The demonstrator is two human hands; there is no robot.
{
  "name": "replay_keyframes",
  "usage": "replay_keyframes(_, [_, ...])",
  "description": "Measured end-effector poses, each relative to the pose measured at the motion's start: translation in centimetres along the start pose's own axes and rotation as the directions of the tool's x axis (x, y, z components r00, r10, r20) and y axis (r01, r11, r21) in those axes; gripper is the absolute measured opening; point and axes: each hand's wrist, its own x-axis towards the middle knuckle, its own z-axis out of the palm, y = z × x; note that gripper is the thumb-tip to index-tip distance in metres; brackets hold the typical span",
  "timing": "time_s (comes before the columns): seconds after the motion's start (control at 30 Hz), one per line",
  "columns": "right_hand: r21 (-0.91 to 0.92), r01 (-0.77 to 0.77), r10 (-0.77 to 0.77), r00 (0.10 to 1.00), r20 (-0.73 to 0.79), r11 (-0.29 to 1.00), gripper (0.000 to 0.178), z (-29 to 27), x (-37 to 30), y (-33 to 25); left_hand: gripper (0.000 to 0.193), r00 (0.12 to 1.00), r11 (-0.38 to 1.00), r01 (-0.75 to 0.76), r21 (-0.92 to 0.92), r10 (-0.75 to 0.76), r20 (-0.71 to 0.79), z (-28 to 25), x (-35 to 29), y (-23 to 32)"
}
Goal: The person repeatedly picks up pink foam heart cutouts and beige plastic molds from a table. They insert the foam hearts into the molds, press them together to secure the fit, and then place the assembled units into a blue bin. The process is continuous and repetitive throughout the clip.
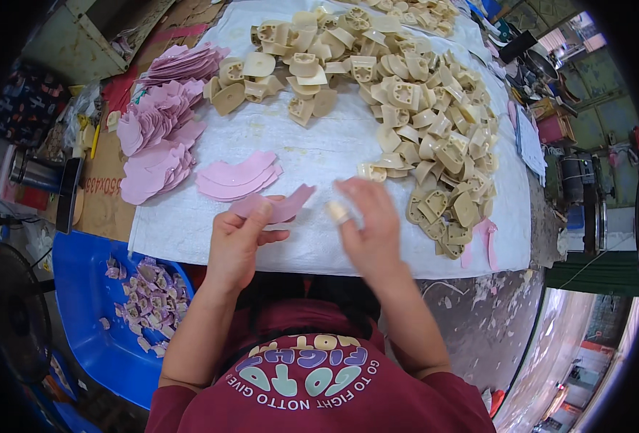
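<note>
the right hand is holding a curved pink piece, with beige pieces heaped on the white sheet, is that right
Wrong hand: in the head view, the left hand holds the curved pink piece. The beige pieces are indeed heaped on the white sheet.

Pink curved strip (287, 208), cream moulded pieces (449, 153), white sheet (309, 155), blue tub (85, 307).

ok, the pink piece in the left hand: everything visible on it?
The pink piece is a curved band of what looks like thin, pliable sheet, notched at its right end. The left hand pinches its left part, thumb on top, over the white sheet. The right hand is apart from it.
</note>
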Motion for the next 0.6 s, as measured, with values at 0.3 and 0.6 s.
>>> replay_keyframes(0.3, [-0.350,0.192,-0.028,0.906,0.423,0.917,0.035,-3.8,5.5,5.3,0.037,1.000,0.947,0.029,-0.319,-0.029,0.003,0.0,-0.5,-0.4])
replay_keyframes(0.6, [0.858,-0.344,0.378,0.905,0.195,0.380,0.045,-0.5,2.9,3.7,0.046,0.987,0.933,-0.129,-0.335,0.088,-0.132,5.1,3.9,0.2])
